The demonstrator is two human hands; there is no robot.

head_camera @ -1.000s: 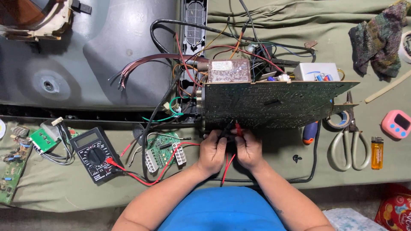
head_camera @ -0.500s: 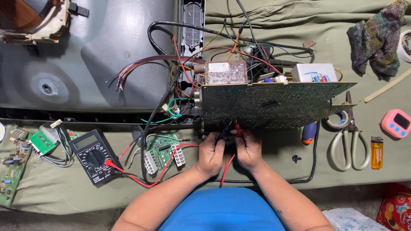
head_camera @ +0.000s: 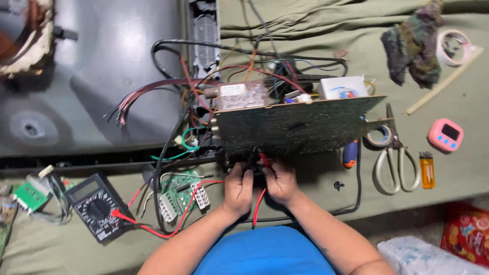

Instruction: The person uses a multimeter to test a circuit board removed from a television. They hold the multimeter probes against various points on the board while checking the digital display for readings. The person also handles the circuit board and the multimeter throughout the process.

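Above both hands [head_camera: 260, 184], circuit board [head_camera: 298, 126].

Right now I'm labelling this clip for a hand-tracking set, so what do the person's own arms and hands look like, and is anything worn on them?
Both arms are bare up to the frame's lower edge: no sleeves show on the forearms. The left hand and the right hand wear no gloves, and no ring, watch or wristband is visible. A faint dark mark sits on the right forearm, too small to identify. Between the arms is a bright blue garment.
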